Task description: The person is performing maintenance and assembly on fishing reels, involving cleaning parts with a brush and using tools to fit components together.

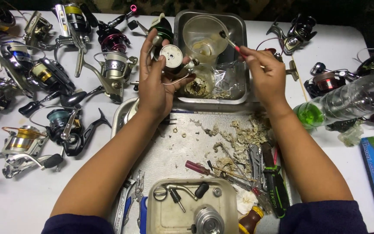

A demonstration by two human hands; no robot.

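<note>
My left hand (156, 80) grips a fishing reel part (171, 55) with a round silver face and a wire bail, held up over the edge of a steel tray (239, 30). My right hand (265, 71) pinches a small brush with a red handle (231, 43), its tip pointing toward a clear plastic cup (204, 37) that stands in that tray. The brush tip sits just right of the reel part, and I cannot tell if they touch.
Several spinning reels (57, 78) crowd the left of the white table, more lie at right (299, 32). A flat steel tray (169, 151) holds grease scraps, a multitool (256, 162) and screwdriver (198, 168). A small tray (161, 216) holds parts. A plastic bottle (351, 102) lies right.
</note>
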